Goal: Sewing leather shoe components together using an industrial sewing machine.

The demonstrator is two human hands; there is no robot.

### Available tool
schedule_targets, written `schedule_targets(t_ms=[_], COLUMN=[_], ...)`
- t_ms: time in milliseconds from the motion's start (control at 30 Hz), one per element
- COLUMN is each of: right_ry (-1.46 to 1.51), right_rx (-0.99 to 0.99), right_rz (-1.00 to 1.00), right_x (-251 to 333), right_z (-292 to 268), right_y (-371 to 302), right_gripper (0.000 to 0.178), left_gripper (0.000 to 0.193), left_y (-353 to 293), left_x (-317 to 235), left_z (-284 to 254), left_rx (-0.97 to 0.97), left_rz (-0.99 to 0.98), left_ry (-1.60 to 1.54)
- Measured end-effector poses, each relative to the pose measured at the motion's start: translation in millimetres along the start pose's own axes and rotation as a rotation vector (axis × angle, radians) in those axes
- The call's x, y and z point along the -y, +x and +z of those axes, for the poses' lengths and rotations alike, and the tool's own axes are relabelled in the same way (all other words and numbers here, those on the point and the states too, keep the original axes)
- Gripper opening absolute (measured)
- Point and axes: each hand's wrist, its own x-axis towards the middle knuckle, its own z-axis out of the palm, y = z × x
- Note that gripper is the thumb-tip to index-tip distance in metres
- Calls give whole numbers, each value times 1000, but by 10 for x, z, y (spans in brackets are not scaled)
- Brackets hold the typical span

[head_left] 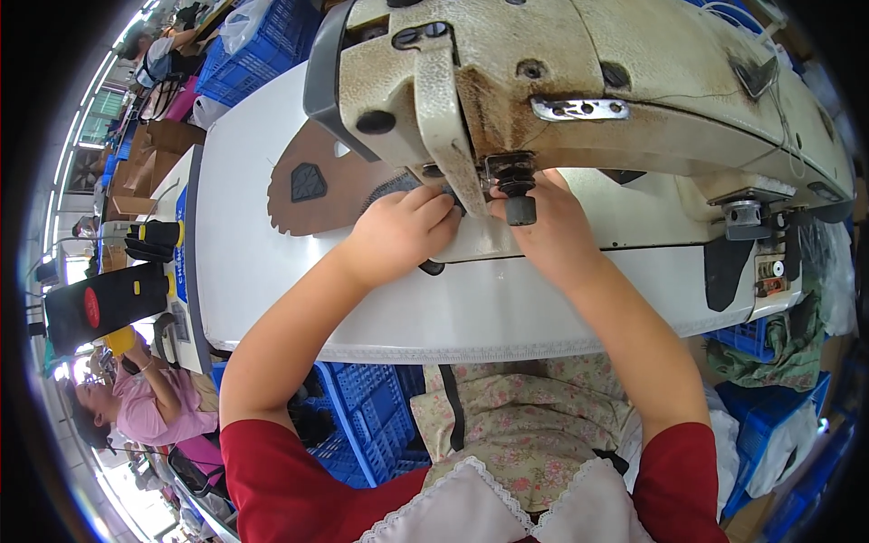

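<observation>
A beige industrial sewing machine [543,54], stained brown around its needle area, stands over the white table. My left hand [407,231] rests just left of the needle area, its fingers curled down on a dark grey textured piece of material [394,185]. That grey material adjoins a flat brown piece [335,195] with a notched edge, and a small black angular patch [308,182] lies on the brown. On the other side of the presser-bar housing, my right hand [548,226] reaches under the machine arm. The machine hides its fingertips and whatever they touch.
The white table [299,303] has a ruler strip [471,351] along its front edge. Blue crates stand below it [367,416] and at the far left [258,54]. Cardboard boxes [158,163] and another person in pink [163,403] are on the left.
</observation>
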Motion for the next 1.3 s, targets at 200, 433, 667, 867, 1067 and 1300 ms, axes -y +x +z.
schedule_targets(t_ms=[200, 433, 667, 867, 1067, 1300], right_ry=[-22, 22, 1, 25, 44, 42], right_rx=[16, -3, 43, 46, 54, -5], right_rz=[-6, 43, 49, 54, 45, -1], right_x=[8, -14, 4, 10, -10, -37], right_z=[-19, -30, -66, -80, -57, -47], right_y=[0, 8, 7, 1, -5, -45], right_gripper=[3, 3, 7, 8, 7, 16], left_gripper=[22, 18, 19, 19, 20, 29], left_y=[67, 100, 91, 81, -22, -79], left_x=[-40, -66, -110, -129, -69, -63], left_z=[19, 48, 97, 96, 89, -2], left_rx=[-7, -23, -51, -19, -64, -22], left_rz=[-33, -124, -169, -193, -191, -216], left_ry=[39, -22, -14, -9, -82, -204])
